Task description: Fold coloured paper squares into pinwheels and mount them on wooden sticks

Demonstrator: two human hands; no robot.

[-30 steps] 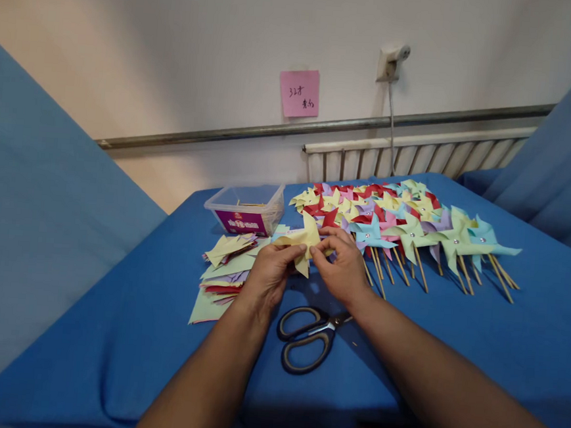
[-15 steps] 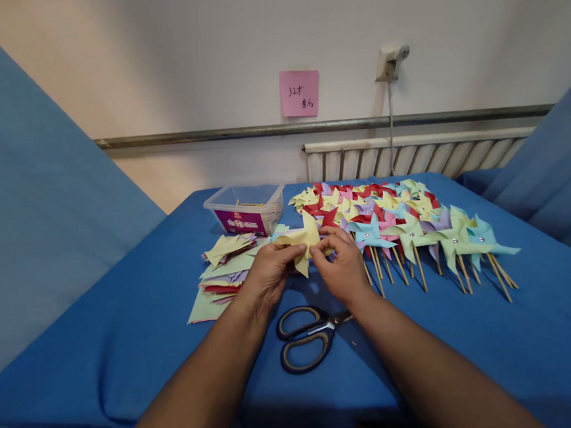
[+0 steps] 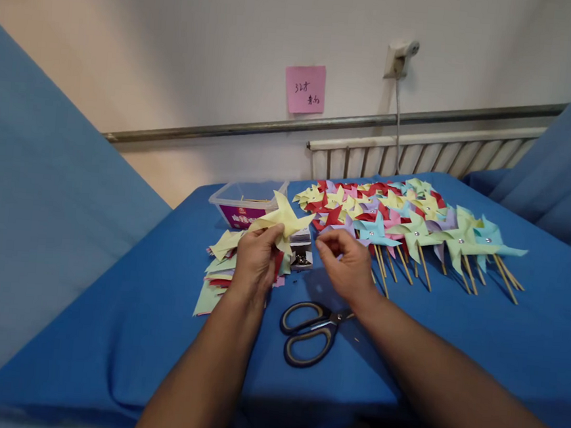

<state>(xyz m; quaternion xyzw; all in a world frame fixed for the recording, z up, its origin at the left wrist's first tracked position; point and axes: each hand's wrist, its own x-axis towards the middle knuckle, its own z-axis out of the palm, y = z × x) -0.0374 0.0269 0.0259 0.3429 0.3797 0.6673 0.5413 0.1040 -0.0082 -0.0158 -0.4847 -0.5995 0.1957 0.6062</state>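
My left hand (image 3: 255,261) pinches a folded yellow paper pinwheel head (image 3: 285,217) and holds it up above the table. To its right, my right hand (image 3: 345,265) hovers with fingertips pinched together; whether something small is between them I cannot tell. A small open box of metal pins (image 3: 302,256) sits on the blue cloth between the two hands. Black-handled scissors (image 3: 310,331) lie just in front of my hands.
A stack of cut coloured paper squares (image 3: 216,278) lies left of my left hand. A clear plastic tub (image 3: 239,204) stands behind it. Several finished pinwheels on wooden sticks (image 3: 413,227) cover the back right of the blue table (image 3: 453,346). Blue fabric panels rise on both sides.
My left hand lifted the yellow pinwheel head up and left, and my right hand let go of it. The small pin box, hidden before, now shows.
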